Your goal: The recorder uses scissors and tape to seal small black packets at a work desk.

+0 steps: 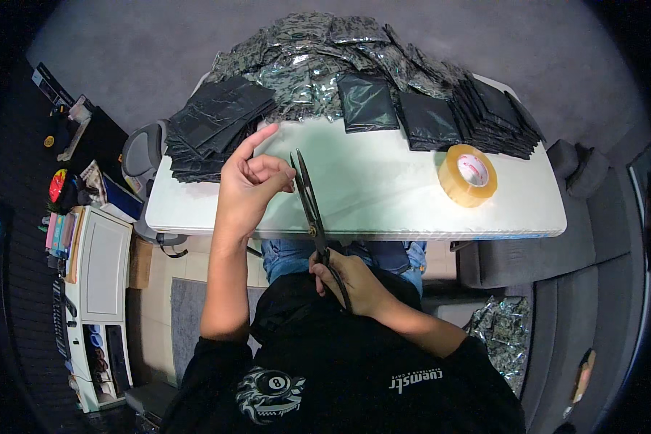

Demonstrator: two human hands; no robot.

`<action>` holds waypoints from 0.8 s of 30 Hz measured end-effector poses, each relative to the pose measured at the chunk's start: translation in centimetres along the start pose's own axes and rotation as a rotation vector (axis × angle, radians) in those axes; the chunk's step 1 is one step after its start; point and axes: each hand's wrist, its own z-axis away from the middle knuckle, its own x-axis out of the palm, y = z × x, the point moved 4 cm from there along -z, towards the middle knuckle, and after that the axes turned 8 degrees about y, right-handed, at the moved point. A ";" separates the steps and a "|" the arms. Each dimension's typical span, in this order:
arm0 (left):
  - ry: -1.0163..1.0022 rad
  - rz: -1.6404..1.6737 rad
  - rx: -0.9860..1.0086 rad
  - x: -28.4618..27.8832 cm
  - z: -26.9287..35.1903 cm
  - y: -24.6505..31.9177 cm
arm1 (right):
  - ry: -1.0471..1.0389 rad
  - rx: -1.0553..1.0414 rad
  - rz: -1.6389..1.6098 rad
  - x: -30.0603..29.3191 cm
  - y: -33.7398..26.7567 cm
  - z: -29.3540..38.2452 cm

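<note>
In my right hand [352,279] are black-handled scissors [313,211], held low in front of my body. The slim blades point up over the table edge, slightly apart at the tips. My left hand [255,171] is raised just left of the blades, index finger stretched out, thumb and other fingers curled in. I see nothing between its fingers. Beyond the index fingertip is a stack of black plastic packets [217,116]. A large roll of clear packing tape [468,176] stands on the white table [380,211] to the right.
Camouflage-patterned packets in clear plastic [304,59] form a heap along the table's far side. More black packets [493,116] are piled at the far right. A dark grey sofa [553,244] is on the right, a white cabinet [106,266] and grey chair [144,149] on the left.
</note>
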 end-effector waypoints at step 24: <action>0.023 -0.107 0.016 0.2 0.3 0.6 | 0.018 0.071 0.000 -0.2 -0.1 -0.1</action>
